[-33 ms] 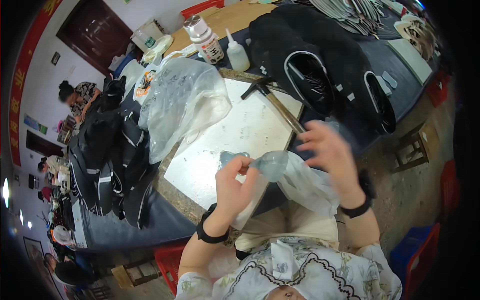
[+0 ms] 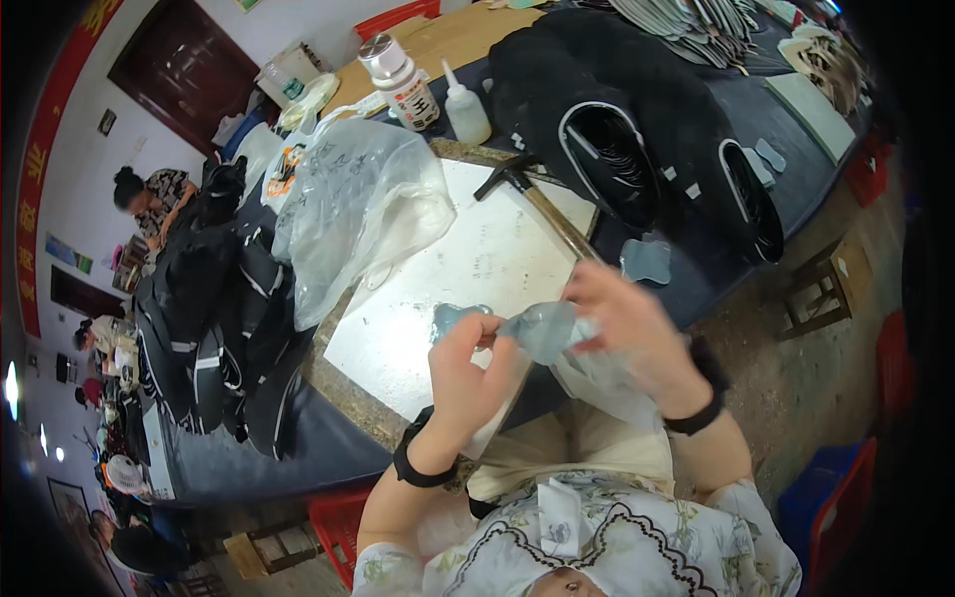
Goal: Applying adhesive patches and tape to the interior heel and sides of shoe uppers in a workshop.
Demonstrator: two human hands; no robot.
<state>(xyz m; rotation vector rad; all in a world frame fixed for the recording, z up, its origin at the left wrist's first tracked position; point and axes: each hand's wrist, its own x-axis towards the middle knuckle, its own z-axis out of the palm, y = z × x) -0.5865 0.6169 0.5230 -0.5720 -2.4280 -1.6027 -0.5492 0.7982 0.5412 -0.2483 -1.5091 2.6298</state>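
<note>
My left hand (image 2: 466, 370) pinches a small grey-blue cut piece (image 2: 454, 318) just above the near edge of a white work slab (image 2: 468, 259). My right hand (image 2: 629, 320) grips the top of a clear plastic bag (image 2: 545, 330), which touches the left hand's fingers and hangs down toward my lap. Both wrists wear black bands. On the slab's far right corner lies a hammer (image 2: 537, 204) with a wooden handle, apart from both hands.
A crumpled clear bag (image 2: 358, 209) covers the slab's left side. Behind it stand a glue bottle (image 2: 466, 111) and a jar (image 2: 398, 85). Black shoe uppers (image 2: 637, 129) lie at the back right, and black pieces (image 2: 209, 328) pile up at the left. A person (image 2: 149, 194) sits far left.
</note>
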